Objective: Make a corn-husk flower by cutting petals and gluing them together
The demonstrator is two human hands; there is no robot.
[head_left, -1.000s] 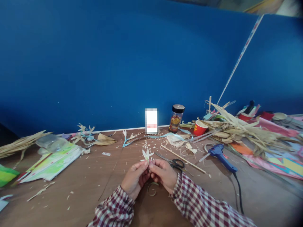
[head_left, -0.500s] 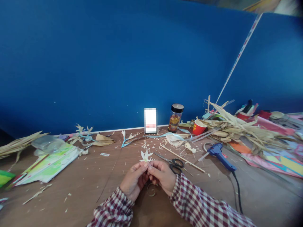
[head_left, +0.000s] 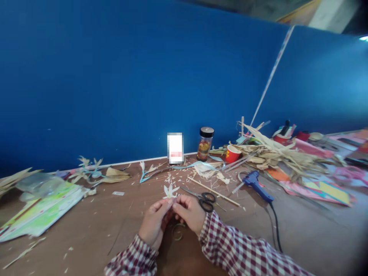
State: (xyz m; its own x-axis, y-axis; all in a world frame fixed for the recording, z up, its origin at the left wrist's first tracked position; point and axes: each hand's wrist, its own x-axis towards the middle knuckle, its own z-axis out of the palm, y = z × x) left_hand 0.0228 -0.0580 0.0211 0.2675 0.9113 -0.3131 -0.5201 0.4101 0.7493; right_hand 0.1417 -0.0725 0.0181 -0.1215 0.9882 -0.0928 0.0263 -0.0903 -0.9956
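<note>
A small white flower with pointed petals (head_left: 170, 191) stands up from between my fingertips, over the brown table. My left hand (head_left: 155, 220) pinches its base from the left. From the right, my right hand (head_left: 190, 213) closes on the same base, thumbs and fingertips meeting there. My fingers hide the flower's lower end. A thin curled strip (head_left: 177, 232) shows just below my hands. Black-handled scissors (head_left: 207, 199) lie right beside my right hand, blades pointing left.
A blue glue gun (head_left: 257, 185) with a black cord lies at right, before a heap of dry husks (head_left: 267, 153). A lidded jar (head_left: 205, 143) and a red paper cup (head_left: 233, 153) stand behind. A thin stick (head_left: 215, 190) and pale scraps lie beyond my hands. Painted paper (head_left: 48, 207) is at left.
The view has turned slightly right, so things sit further left in the picture. Both hands still pinch the flower at its base, with little change in their grip.
</note>
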